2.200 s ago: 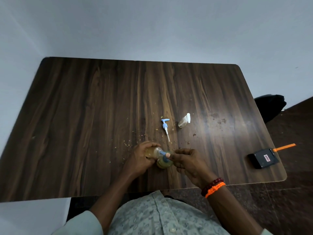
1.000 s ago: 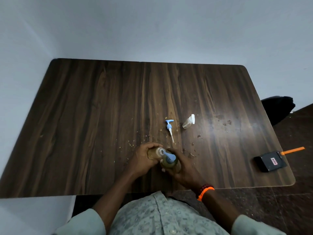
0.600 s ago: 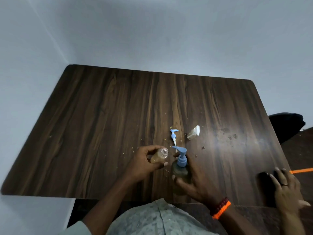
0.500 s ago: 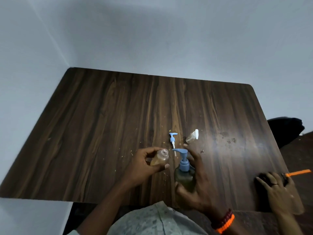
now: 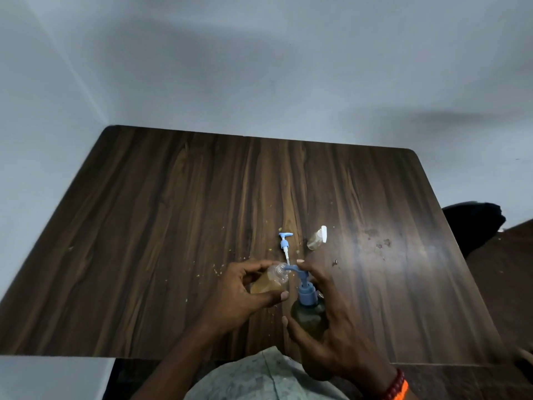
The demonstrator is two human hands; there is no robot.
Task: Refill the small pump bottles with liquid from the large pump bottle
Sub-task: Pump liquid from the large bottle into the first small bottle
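My left hand (image 5: 236, 295) grips a small clear bottle (image 5: 269, 281) holding amber liquid, tilted, its open neck toward the right. My right hand (image 5: 328, 327) is wrapped around the large dark bottle (image 5: 307, 316) with a blue pump (image 5: 302, 287), a finger reaching over the pump head. The pump's spout touches the small bottle's open neck. A loose small blue pump with its white tube (image 5: 285, 245) lies on the table just beyond. Another small bottle with a white cap (image 5: 317, 239) lies on its side to the right of it.
The dark wooden table (image 5: 173, 226) stands in a corner of grey walls. Crumbs and small stains dot the wood near the bottles. A black object (image 5: 473, 223) sits past the table's right edge.
The large bottle went from tipped against the small one to upright in my right hand, its spout back at the small bottle's mouth. Another person's hand at the right has left view.
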